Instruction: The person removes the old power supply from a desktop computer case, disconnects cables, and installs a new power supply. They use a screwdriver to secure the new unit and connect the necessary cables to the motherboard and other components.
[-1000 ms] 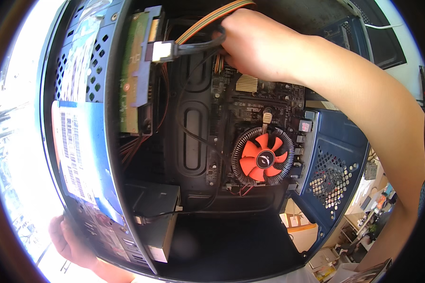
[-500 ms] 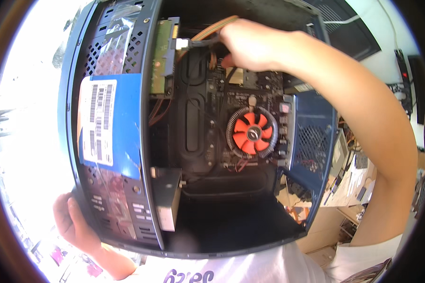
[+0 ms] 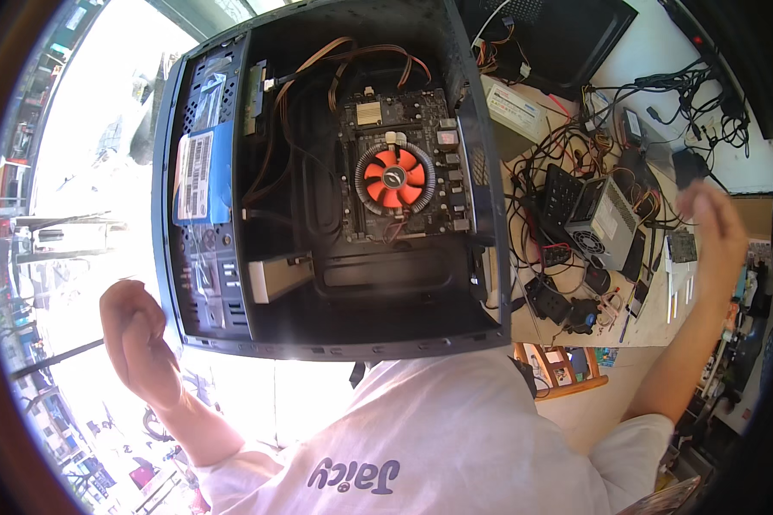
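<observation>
An open computer case (image 3: 318, 350) lies on its side in front of me, its inside showing. Within it is a motherboard (image 3: 438, 107) carrying a round cooler with a red fan (image 3: 394, 176). Brown-orange cables (image 3: 318, 58) loop across the far part, and a green circuit board (image 3: 256, 99) sits at the left panel. My left hand (image 3: 137, 339) is curled closed just beside the case's near left edge, with nothing visible in it. Off to the right, my right hand (image 3: 717, 227) is raised over the workbench, away from the case, its fingers loosely bent and apart.
On the bench (image 3: 567, 330) to the right lie a silver power supply (image 3: 605, 223), tangled black cables (image 3: 696, 94) and small tools. A white labelled box (image 3: 515, 112) stands against the case, near a black panel (image 3: 567, 39). A wooden stool (image 3: 575, 369) is below.
My right hand has left the cables inside the case and swung out right over the bench. The case appears farther off, and more of the bench shows. My left hand stays near the case's left edge.
</observation>
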Demonstrator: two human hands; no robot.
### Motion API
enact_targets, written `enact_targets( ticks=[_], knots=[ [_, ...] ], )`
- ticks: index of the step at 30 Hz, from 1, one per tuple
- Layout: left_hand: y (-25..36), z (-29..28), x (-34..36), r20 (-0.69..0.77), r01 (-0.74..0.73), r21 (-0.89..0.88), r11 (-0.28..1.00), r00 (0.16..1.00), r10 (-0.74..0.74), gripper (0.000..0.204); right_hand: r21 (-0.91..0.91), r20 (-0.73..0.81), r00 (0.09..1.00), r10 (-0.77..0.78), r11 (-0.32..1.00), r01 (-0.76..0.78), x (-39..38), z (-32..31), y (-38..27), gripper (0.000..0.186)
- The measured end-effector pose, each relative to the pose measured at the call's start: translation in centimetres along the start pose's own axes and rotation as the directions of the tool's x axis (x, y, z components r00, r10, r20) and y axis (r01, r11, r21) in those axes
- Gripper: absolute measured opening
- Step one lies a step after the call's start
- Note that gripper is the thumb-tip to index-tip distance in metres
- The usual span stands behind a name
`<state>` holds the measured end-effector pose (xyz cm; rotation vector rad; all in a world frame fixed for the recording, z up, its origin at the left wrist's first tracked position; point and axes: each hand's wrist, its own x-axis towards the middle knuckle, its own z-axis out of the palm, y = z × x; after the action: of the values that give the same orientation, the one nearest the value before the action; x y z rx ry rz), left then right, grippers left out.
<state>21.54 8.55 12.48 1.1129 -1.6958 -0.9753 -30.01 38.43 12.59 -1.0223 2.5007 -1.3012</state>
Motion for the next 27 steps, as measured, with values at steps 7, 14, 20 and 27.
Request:
enact_targets(
  ticks=[7,14,20,27],
  knots=[
    [5.3,11.9,2.7,0.647,-0.035,0.249,0.968,0.75,-0.139,0.023,0.227,-0.027,0.928,0.371,0.907,-0.356,-11.7,-0.1,13.8,0.021],
    [10.4,14.2,-4.3,0.89,0.089,0.071,0.993,0.444,-0.104,0.012,0.301,0.149,0.842,0.518,0.788,-0.538,-14.3,0.4,13.3,0.018],
    [6.9,25.3,-14.3,0.937,-0.488,-0.246,0.838,0.102,0.335,0.029,0.645,0.76,0.65,0.024,0.1,-0.758,-18.9,9.6,6.8,0.054],
    [2.1,29.1,-18.9,0.912,-0.871,-0.235,0.431,-0.045,0.407,0.026,0.48,0.877,0.426,0.222,-0.416,-0.772,-19.7,13.6,5.1,0.048]
  ],
)
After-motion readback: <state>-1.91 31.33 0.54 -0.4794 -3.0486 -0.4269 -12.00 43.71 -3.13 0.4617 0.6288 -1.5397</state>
